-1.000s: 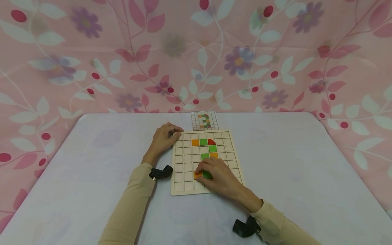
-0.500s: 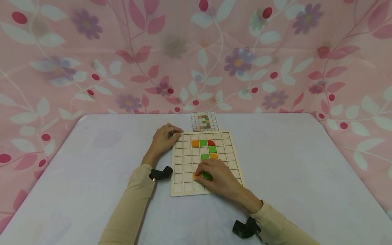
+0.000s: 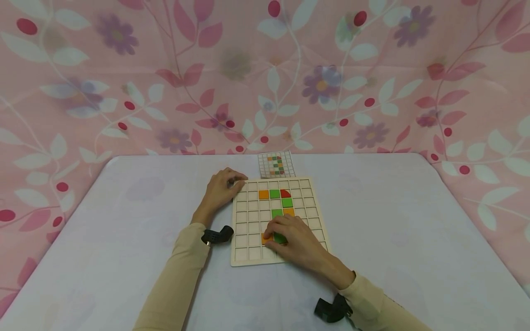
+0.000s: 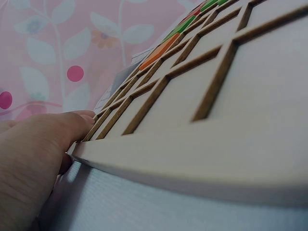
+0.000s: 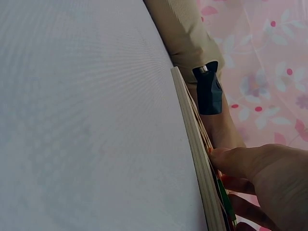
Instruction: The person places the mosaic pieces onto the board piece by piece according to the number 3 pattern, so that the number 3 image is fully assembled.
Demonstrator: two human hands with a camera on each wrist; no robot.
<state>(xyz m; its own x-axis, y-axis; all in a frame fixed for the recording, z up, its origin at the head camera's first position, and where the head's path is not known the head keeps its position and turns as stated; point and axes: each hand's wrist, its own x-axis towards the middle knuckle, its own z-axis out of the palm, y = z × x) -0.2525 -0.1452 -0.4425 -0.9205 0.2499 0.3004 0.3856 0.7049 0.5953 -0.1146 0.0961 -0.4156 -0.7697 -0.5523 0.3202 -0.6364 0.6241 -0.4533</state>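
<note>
A wooden grid board (image 3: 248, 253) lies on the table, with flat coloured tiles in some of its squares. My left hand (image 3: 221, 187) holds the board's far left corner, thumb and fingertips at the rim; the left wrist view shows that hand (image 4: 36, 161) right at the corner. Over the lower middle squares, my right hand (image 3: 300, 241) pinches an orange tile (image 3: 265, 238) with thumb and fingertips. A green tile (image 3: 279, 237) beside it is partly covered by the fingers. Farther up are another orange tile (image 3: 263, 195), a green tile (image 3: 275, 194) and a red quarter-round tile (image 3: 285, 193).
Behind the board's far edge lies a pattern card (image 3: 265, 158) printed with a small coloured grid. The white-covered table (image 3: 397, 220) extends to both sides. A pink floral cloth (image 3: 265, 92) hangs behind it. Black wrist cameras (image 3: 331, 309) sit on both sleeves.
</note>
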